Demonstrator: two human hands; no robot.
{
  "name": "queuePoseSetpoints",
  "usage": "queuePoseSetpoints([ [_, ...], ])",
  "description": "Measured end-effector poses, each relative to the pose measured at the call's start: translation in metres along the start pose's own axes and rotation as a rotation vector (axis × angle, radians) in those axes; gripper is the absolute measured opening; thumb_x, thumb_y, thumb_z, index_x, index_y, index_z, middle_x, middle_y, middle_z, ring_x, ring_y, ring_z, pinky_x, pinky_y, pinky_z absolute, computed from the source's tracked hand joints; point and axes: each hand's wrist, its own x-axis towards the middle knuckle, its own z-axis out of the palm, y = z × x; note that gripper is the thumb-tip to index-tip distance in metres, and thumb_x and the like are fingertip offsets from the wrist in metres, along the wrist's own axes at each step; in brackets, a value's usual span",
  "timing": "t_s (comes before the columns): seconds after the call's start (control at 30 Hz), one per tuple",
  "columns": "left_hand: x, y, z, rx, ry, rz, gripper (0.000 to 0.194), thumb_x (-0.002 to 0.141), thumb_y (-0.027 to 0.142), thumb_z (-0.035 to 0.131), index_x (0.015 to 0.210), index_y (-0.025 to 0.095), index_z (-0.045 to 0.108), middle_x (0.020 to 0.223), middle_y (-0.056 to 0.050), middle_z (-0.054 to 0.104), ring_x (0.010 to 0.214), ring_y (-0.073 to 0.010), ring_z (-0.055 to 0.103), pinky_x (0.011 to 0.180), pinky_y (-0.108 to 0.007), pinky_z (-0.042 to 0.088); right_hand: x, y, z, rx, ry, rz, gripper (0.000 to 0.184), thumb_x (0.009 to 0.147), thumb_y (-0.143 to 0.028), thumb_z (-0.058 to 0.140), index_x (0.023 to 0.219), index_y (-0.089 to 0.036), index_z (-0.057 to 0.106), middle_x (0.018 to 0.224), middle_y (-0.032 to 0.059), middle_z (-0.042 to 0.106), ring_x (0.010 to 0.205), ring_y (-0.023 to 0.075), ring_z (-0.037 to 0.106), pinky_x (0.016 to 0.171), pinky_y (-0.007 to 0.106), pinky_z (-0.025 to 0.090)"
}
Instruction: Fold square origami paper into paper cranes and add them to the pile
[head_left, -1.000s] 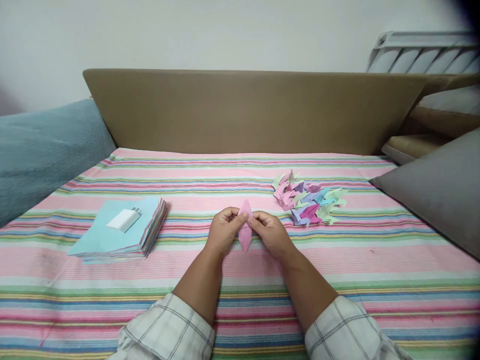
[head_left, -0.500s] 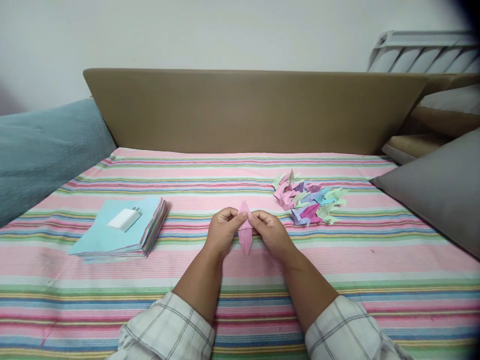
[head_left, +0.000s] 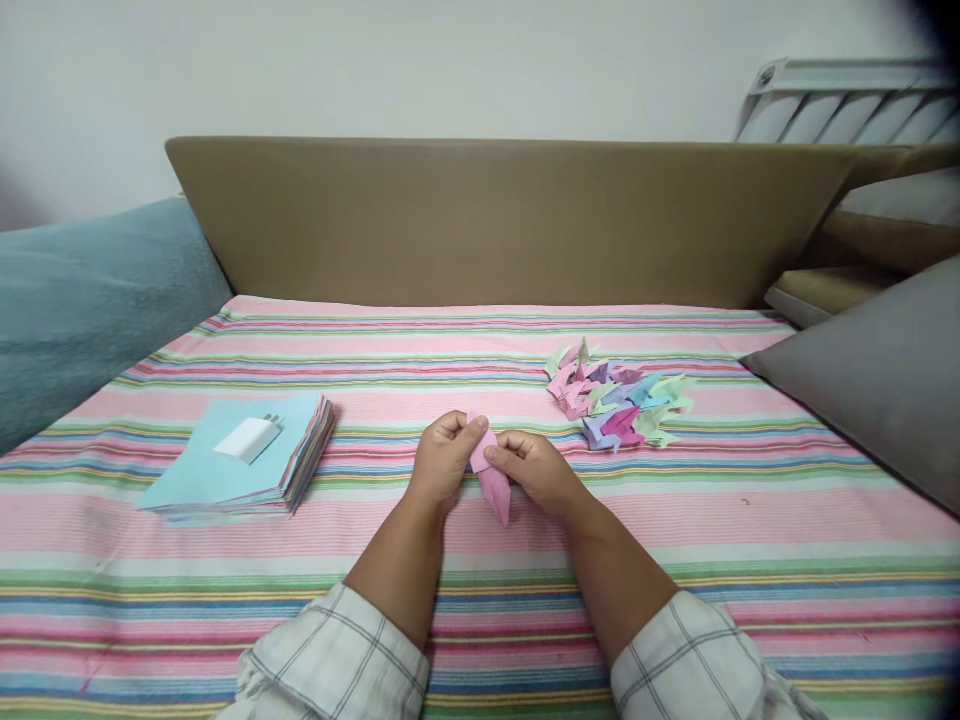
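A folded piece of pink origami paper (head_left: 495, 492), long and pointed at its lower end, is held between both hands above the striped cloth. My left hand (head_left: 444, 455) pinches its upper left part, thumb on top. My right hand (head_left: 538, 470) grips its right edge a little lower, thumb and bent forefinger pressed on it. The paper tilts, its lower tip leaning to the right. The fingers hide part of its upper half.
Left lies a stack of coloured paper (head_left: 195, 475) with a white charger plug (head_left: 249, 438) on top. Several folded paper figures (head_left: 622, 400) are heaped at the right. A striped cloth (head_left: 480, 620) covers the surface; a grey cushion (head_left: 877, 380) and blue cushion (head_left: 97, 300) flank it.
The pink paper has turned, its top going left and its lower tip right and nearer to me. My right hand has shifted slightly down and left along it.
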Motion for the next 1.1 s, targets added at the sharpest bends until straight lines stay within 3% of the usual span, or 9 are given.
queuePoseSetpoints([
  [0.2,-0.0017,0.0032,0.0024,-0.086,-0.060,-0.082,0.031,0.063,0.039,0.074,0.065,0.014,0.056,0.056,0.005,0.052,0.050,-0.0056,0.046,0.050,-0.018,0.037,0.0005,0.0002,-0.0018,0.025,0.094,0.006,0.033,0.074,-0.046,0.061,0.060,-0.017,0.052,0.054,-0.0052,0.044,0.052,0.0087,0.038,0.052,0.023,0.031],
  [0.33,-0.0031,0.0051,0.0035,-0.098,-0.121,-0.128,0.032,0.057,0.030,0.079,0.078,0.015,0.060,0.062,0.003,0.059,0.055,-0.0077,0.054,0.056,-0.020,0.043,0.0019,0.0018,-0.0029,0.182,0.196,0.044,0.032,0.073,-0.045,0.063,0.063,-0.017,0.052,0.053,-0.0054,0.046,0.049,0.0081,0.038,0.049,0.022,0.030],
  [0.43,-0.0033,0.0057,0.0042,-0.102,-0.108,-0.124,0.030,0.055,0.025,0.080,0.076,0.015,0.060,0.060,0.004,0.059,0.054,-0.0069,0.054,0.056,-0.019,0.044,0.0032,0.0034,-0.0023,0.237,0.229,0.050,0.031,0.071,-0.045,0.065,0.064,-0.017,0.052,0.053,-0.0055,0.046,0.048,0.0076,0.038,0.048,0.021,0.030],
  [0.9,-0.0008,0.0017,0.0012,-0.022,-0.078,-0.004,0.031,0.061,0.024,0.076,0.085,0.016,0.059,0.057,0.006,0.057,0.051,-0.0045,0.051,0.054,-0.017,0.042,0.0040,0.0049,-0.0010,0.333,0.195,0.060,0.033,0.068,-0.046,0.068,0.066,-0.017,0.052,0.055,-0.0051,0.049,0.049,0.0076,0.040,0.049,0.021,0.030],
  [1.1,-0.0025,0.0050,0.0037,-0.058,-0.067,-0.042,0.034,0.059,0.024,0.077,0.088,0.016,0.059,0.054,0.007,0.055,0.048,-0.0045,0.049,0.053,-0.017,0.040,0.0034,0.0040,-0.0016,0.321,0.166,0.064,0.032,0.067,-0.043,0.070,0.066,-0.016,0.054,0.055,-0.0051,0.050,0.050,0.0072,0.039,0.049,0.021,0.027],
])
